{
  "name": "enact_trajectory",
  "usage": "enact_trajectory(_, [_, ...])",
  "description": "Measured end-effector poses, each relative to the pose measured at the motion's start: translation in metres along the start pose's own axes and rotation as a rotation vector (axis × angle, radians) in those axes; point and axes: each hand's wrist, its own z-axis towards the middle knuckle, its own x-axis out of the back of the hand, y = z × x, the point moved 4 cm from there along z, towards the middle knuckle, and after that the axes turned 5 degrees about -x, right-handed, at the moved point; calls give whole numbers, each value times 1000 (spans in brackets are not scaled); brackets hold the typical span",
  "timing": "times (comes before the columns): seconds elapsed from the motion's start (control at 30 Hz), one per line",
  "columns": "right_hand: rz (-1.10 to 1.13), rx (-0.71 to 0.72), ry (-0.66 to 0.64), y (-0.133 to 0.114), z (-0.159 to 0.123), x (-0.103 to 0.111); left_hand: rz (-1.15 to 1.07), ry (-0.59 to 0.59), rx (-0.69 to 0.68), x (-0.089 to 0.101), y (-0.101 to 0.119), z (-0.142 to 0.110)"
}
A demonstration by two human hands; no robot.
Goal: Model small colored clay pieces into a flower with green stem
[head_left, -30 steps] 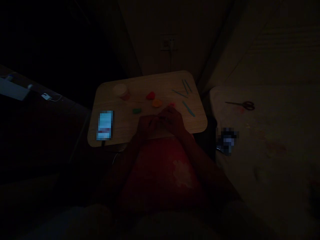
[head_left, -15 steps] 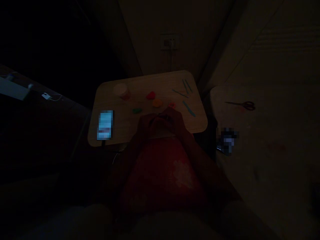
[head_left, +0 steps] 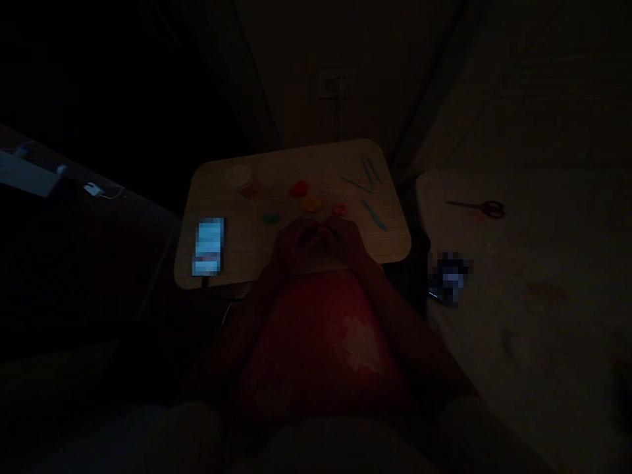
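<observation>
In the dim head view, my left hand (head_left: 295, 241) and my right hand (head_left: 344, 238) come together over the near edge of a small wooden table (head_left: 237, 253). Both have bent, closed fingers, and whatever lies between them is too dark to make out. Just beyond the fingers are an orange lump (head_left: 311, 204), a red lump (head_left: 299, 189) and a small reddish piece with dark marks (head_left: 340, 209). A green lump (head_left: 271, 218) lies left of them. They look like modelling clay, though the darkness hides detail.
A lit phone (head_left: 208, 247) stands at the table's left, with a lidded tub (head_left: 241, 179) behind it. Thin blue sticks (head_left: 356, 184) and a blue knife-shaped tool (head_left: 374, 215) lie at right. Scissors (head_left: 486, 209) rest on a pale surface further right.
My fingers have shifted slightly and my hands sit a little closer together. The objects on the table stay where they were.
</observation>
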Motion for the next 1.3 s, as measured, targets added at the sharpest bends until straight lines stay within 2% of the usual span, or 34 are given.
enact_trajectory(0.37, [-2,-32,-25,3,0,0,6,-19,-38,1,4,3])
enact_trajectory(0.57, [33,-37,-29,-3,-2,1,66,19,-90,2,3,1])
enact_trajectory(0.83, [35,-41,-32,-2,-2,1,43,26,-43,3,1,0])
enact_trajectory(1.07, [47,-32,-25,-3,-3,1,40,8,-82,3,3,-1])
enact_trajectory(1.3, [97,-66,-53,-3,-2,2,47,-21,-58,3,2,-2])
